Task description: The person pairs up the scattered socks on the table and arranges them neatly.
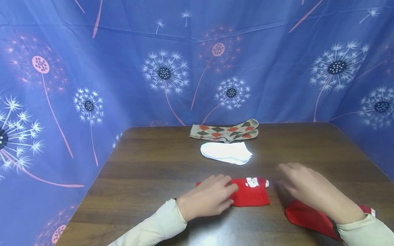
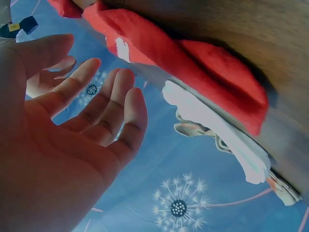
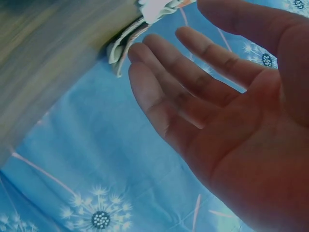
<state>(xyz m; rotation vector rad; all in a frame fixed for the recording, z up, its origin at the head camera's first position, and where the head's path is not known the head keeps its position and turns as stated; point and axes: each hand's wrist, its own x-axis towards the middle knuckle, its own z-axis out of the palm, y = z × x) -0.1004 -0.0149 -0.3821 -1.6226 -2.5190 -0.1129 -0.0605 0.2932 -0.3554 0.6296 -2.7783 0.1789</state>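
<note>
A red sock (image 1: pixel 253 196) with a white patterned patch lies flat on the table, level with the head view's middle. My left hand (image 1: pixel 209 198) is over its left part and hides some of it. In the left wrist view that hand's fingers (image 2: pixel 135 108) are loosely bent, apart from the red cloth, and hold nothing. Farther right, my right hand (image 1: pixel 317 191) hovers above another red sock (image 1: pixel 307 217), partly covered by the wrist and sleeve. The right wrist view has the palm (image 3: pixel 241 150) bare and the fingers relaxed.
Beyond the red socks lies a pair of white socks (image 1: pixel 226 152), folded flat together. Behind it, near the table's far edge, is a pair of argyle socks (image 1: pixel 224 132). A blue dandelion-print cloth (image 1: pixel 197 68) hangs around the brown wooden table (image 1: pixel 147 160).
</note>
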